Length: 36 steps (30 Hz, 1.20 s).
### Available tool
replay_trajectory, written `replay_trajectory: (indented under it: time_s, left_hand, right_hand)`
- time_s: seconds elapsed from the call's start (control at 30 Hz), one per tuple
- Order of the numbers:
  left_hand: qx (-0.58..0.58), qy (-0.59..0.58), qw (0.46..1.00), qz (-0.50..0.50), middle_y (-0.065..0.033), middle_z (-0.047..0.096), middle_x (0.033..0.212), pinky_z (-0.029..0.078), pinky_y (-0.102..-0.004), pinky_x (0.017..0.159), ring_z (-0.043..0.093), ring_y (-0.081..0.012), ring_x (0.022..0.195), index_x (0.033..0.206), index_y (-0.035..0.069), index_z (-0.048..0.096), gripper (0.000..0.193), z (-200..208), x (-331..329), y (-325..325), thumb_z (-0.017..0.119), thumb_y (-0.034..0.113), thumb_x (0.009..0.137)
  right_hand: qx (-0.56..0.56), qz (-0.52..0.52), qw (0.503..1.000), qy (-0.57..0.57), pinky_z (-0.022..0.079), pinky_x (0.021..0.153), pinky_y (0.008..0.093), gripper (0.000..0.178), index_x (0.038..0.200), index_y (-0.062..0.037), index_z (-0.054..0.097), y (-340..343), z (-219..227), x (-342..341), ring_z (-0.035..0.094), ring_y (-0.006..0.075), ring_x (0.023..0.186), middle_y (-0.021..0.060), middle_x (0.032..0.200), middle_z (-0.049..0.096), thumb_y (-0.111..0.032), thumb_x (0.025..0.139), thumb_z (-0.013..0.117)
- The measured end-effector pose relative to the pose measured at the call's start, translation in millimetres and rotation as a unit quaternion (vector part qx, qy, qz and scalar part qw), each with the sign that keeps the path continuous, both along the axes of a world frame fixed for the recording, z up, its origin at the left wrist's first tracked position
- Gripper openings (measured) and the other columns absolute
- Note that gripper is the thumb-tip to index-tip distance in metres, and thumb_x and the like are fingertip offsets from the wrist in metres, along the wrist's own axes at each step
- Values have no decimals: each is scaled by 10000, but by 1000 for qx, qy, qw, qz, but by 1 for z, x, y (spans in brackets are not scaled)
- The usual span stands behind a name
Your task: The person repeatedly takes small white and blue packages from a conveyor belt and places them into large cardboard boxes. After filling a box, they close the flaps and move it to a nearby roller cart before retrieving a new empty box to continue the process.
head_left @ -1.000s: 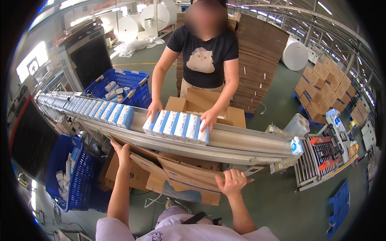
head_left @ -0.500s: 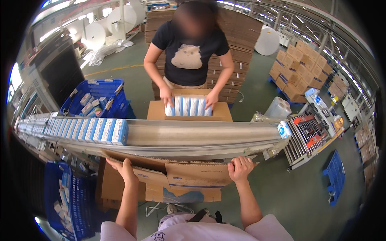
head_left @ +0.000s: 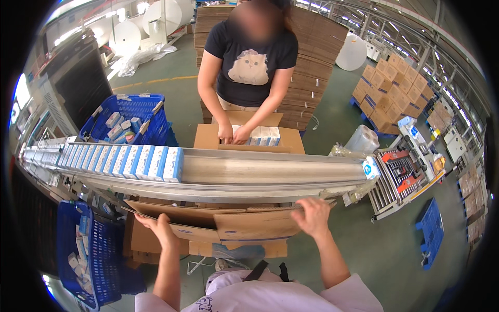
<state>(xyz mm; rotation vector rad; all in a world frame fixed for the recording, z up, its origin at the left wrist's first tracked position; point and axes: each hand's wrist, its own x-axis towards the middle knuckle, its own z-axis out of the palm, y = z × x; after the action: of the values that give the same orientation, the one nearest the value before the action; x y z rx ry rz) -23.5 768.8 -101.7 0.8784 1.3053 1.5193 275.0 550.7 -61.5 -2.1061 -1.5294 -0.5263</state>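
A partly folded brown cardboard box [head_left: 265, 226] stretches in front of me, along the near side of the conveyor. My left hand [head_left: 160, 229] grips its left end, thumb on the near side and fingers behind the board. At the right end, my right hand [head_left: 315, 217] has its fingers apart over the upper edge; whether they touch the board I cannot tell. On the conveyor [head_left: 270, 171], a row of blue and white tissue packs [head_left: 148, 164] stands at the left. Across it, a co-worker's hands [head_left: 234, 136] reach into an open carton [head_left: 291, 144] holding similar packs.
Blue baskets with loose packs stand at the far left [head_left: 166, 117] and near left [head_left: 99, 249]. A roller conveyor [head_left: 387, 192] joins on the right, with a blue pallet [head_left: 430, 229] on the floor beyond. Stacked cartons [head_left: 392, 96] stand farther back.
My right hand has loosened from the box edge, while my left keeps hold. The row of packs has advanced rightward. The co-worker's hands have come together at the carton's left side.
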Motion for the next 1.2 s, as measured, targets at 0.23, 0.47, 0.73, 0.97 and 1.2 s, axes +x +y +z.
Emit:
replay_trajectory:
  time_s: [0.23,0.47,0.73,0.97,1.2]
  left_hand:
    - [24,-4,999,-38,-94,239,1376,373,-223,801,342,-239,1158,1437,130,5,932,-18,-35,-3,400,-55,613]
    - [61,66,996,-6,-89,102,1448,344,-250,899,188,-259,1291,1433,101,-3,961,-7,-21,-43,412,-74,585]
    - [-55,-19,996,-65,-89,399,1255,390,-240,542,482,-184,774,1443,236,11,984,-17,-102,-49,414,-106,613]
    - [-12,92,849,-520,-183,257,1386,460,-314,806,487,-248,1072,1415,48,-107,979,62,-120,-12,539,-32,682]
    - [249,654,522,-488,-221,73,1467,119,-492,1078,37,-341,1372,1398,-19,126,883,-8,51,-72,539,481,798]
  right_hand:
    - [-345,58,933,85,481,660,439,696,945,-13,596,-14,49,-14,628,340,667,157,697,639,-673,738,514]
    - [-427,43,891,152,431,883,407,519,1213,-137,488,10,55,47,564,314,1028,137,1029,632,-504,849,445]
    - [-481,245,842,-5,478,563,451,338,1025,-70,520,-9,70,-45,603,352,612,194,598,585,-374,894,456]
    - [-269,134,866,400,500,601,434,384,1098,-10,502,-43,50,8,626,355,655,222,702,617,-315,865,504]
    - [-468,125,865,130,505,648,434,871,1206,208,331,10,-104,-78,625,367,737,226,734,626,-576,842,442]
